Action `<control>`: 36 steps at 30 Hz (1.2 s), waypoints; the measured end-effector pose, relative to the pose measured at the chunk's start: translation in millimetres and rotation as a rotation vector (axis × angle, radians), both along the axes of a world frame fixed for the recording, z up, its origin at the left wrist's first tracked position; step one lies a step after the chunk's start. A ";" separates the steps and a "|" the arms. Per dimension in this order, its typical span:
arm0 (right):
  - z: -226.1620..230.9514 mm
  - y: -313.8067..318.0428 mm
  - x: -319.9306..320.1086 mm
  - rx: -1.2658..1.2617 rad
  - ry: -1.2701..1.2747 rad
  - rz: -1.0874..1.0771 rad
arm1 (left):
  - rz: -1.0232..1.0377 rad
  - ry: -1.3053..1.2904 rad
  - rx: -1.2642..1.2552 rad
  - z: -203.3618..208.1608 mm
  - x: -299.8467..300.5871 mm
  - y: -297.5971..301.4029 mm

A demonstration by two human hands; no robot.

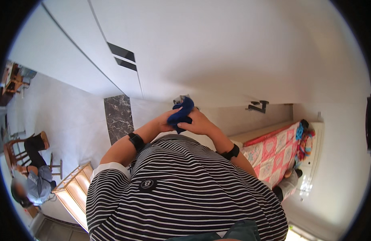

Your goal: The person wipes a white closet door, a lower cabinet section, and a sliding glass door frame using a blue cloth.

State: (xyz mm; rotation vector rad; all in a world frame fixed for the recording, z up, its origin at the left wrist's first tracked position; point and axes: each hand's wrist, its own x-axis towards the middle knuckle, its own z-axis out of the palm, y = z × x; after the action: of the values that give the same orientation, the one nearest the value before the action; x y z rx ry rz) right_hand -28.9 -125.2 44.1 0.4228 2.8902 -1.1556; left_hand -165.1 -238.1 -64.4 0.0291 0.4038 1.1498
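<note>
You stand in a pale room with a light tiled floor (pixel 69 116) and plain white walls (pixel 217 44); one dark marble-patterned slab (pixel 119 116) breaks the floor ahead of you, and two dark slots (pixel 123 56) sit in the white panel above it. The fisheye bends every edge, so the walls curve over you.

The blue cloth (pixel 181 113) is bunched up between both your hands, raised in front of your chest, above your striped shirt (pixel 181 188). It is deep blue, crumpled into a soft wad, with one fold sticking up past your fingers. A small grey piece shows just behind its top edge; you cannot tell what that is. Your left hand (pixel 166 120) closes on the cloth from the left, fingers curled into it. Your right hand (pixel 199 122) wraps it from the right, fingers clenched over the lower part. Each wrist carries a black band.

To your right lies a bed with a red and pink patchwork quilt (pixel 274 150), colourful fabric heaped at its far end. A dark fitting (pixel 258 106) sticks out from the wall near it. To your left another person (pixel 34 168) sits on a wooden chair, well apart from you, and a wooden rack (pixel 75 190) stands by your left elbow. Your own torso hides the floor just below the cloth.
</note>
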 end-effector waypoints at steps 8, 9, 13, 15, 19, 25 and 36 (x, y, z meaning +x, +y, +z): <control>-16.9 53.0 98.7 -0.529 0.163 -0.941 | 0.139 0.118 -0.213 -31.8 -46.1 -30.4; -20.3 55.5 110.6 -0.669 0.228 -1.147 | 0.212 0.058 -0.239 -38.3 -53.4 -35.1; -44.8 66.4 154.2 -0.798 0.321 -1.300 | 0.553 -0.008 -0.346 -45.4 -70.0 -29.3; -73.4 82.2 202.0 -1.060 0.669 -1.236 | 0.687 -0.093 -0.059 -61.4 -72.9 -20.7; -39.5 127.7 237.6 -1.420 1.035 -1.701 | 0.823 -0.050 -0.299 -26.4 -61.2 21.6; -4.8 179.0 228.9 -1.590 0.893 -1.306 | 0.981 0.264 -0.398 22.2 -34.1 82.9; -40.0 204.2 206.3 -1.362 0.767 -1.149 | 2.013 2.321 0.388 359.6 -71.2 87.7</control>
State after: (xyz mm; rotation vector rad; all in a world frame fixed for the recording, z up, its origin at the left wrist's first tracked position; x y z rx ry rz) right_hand 177.4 79.0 4.1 1.7571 1.0459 -3.4011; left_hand -236.3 -150.3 295.2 1.8077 2.6331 2.6262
